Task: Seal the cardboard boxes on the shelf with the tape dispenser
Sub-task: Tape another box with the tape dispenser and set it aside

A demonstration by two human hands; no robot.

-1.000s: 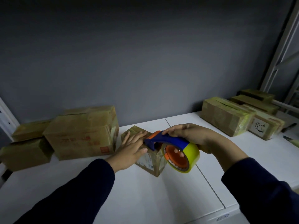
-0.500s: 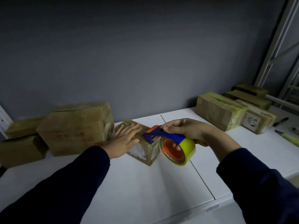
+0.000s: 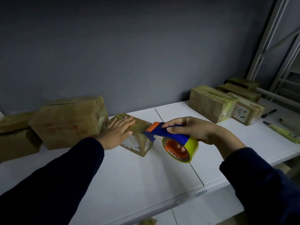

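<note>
The left hand (image 3: 119, 133) lies flat on top of a small cardboard box (image 3: 141, 143) in the middle of the white shelf (image 3: 146, 176), its fingers straight. The right hand (image 3: 191, 129) has its fingers curled round the blue tape dispenser (image 3: 168, 135), whose front end meets the box's right top edge. A bigger box (image 3: 68, 122) stands just left. More boxes (image 3: 211, 104) sit far right.

Dim light is leaving the wall (image 3: 129, 54) darkening toward 12 o'clock, while the white shelf (image 3: 138, 176) is catching the most brightness. Faint soft shadows are streaking it near 6 o'clock. Rails (image 3: 263, 46) at 2 o'clock are leaning from wide-angle distortion.
</note>
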